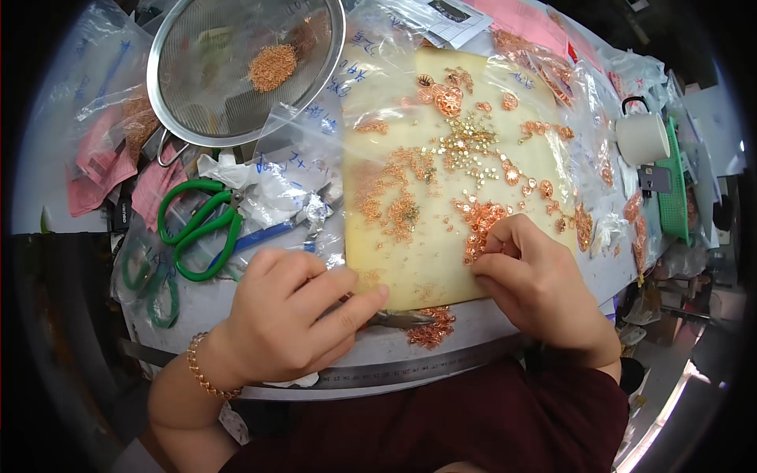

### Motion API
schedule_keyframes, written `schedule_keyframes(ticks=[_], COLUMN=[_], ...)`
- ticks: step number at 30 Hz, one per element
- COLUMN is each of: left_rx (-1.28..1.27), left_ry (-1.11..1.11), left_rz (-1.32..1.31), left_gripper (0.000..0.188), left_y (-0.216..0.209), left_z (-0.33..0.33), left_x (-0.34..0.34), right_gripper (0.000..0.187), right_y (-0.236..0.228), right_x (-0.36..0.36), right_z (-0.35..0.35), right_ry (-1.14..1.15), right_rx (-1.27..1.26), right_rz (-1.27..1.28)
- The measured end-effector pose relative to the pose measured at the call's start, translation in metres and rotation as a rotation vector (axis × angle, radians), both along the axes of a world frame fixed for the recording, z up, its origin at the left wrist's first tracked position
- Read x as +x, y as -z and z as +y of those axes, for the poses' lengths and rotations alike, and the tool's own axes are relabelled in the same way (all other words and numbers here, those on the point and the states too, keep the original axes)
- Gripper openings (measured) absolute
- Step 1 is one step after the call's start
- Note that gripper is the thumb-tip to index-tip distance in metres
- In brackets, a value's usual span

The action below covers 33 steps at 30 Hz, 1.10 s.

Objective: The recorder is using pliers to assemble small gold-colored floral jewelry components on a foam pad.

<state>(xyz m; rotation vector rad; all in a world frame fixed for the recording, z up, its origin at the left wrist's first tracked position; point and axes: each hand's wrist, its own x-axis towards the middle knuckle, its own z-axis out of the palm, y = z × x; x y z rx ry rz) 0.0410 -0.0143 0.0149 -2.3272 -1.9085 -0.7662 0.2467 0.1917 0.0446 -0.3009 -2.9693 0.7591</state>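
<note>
My left hand (296,315), with a bead bracelet (206,370) on its wrist, is curled at the near left corner of a pale yellow mat (406,288). From under its fingers juts the grey metal tip of pliers (402,319); their handles are mostly hidden. My right hand (540,276) rests on the mat's near right part, thumb and forefinger pinched together beside a pile of copper-coloured pieces (482,225). What it pinches is too small to make out. Gold-coloured beads (469,142) and small copper rings (382,201) lie scattered farther up the mat.
A mesh strainer (209,98) holding small copper bits stands at the far left. Green-handled scissors (201,229) lie on plastic bags left of the mat. A metal ruler (394,370) follows the table's near edge. At the right are a white cup (643,139) and green basket (676,189).
</note>
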Motion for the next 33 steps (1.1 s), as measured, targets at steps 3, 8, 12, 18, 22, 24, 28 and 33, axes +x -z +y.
schedule_keyframes(ticks=[3,8,12,18,22,24,28,33], left_rx=[0.079,0.221,0.22,0.239,0.243,0.242,0.267,0.288], left_ry=[-0.112,-0.249,-0.301,-0.292,-0.298,-0.304,-0.314,-0.312], left_rz=[-0.101,-0.262,-0.282,-0.294,-0.31,-0.303,-0.318,-0.335], left_gripper=[0.049,0.048,0.046,0.045,0.044,0.044,0.044,0.043], left_y=[0.001,0.006,0.006,0.008,0.008,0.008,0.01,0.01], left_z=[0.0,0.006,0.006,0.006,0.007,0.005,0.007,0.008], left_x=[-0.009,-0.02,-0.024,-0.03,-0.031,-0.032,-0.033,-0.034], right_gripper=[0.018,0.019,0.016,0.015,0.018,0.013,0.022,0.026], right_y=[0.003,-0.006,-0.008,0.003,-0.007,-0.01,-0.014,-0.013], right_x=[-0.003,-0.018,-0.047,-0.071,-0.08,-0.085,-0.092,-0.092], right_z=[0.0,-0.002,-0.013,-0.02,-0.019,-0.02,-0.019,-0.02], right_ry=[-0.054,-0.098,-0.112,-0.126,-0.2,-0.205,-0.315,-0.341], right_rx=[0.054,-0.048,-0.453,-0.352,-0.22,-0.18,-0.168,-0.157], right_rz=[0.047,0.02,-0.069,-0.099,-0.126,-0.154,-0.159,-0.171])
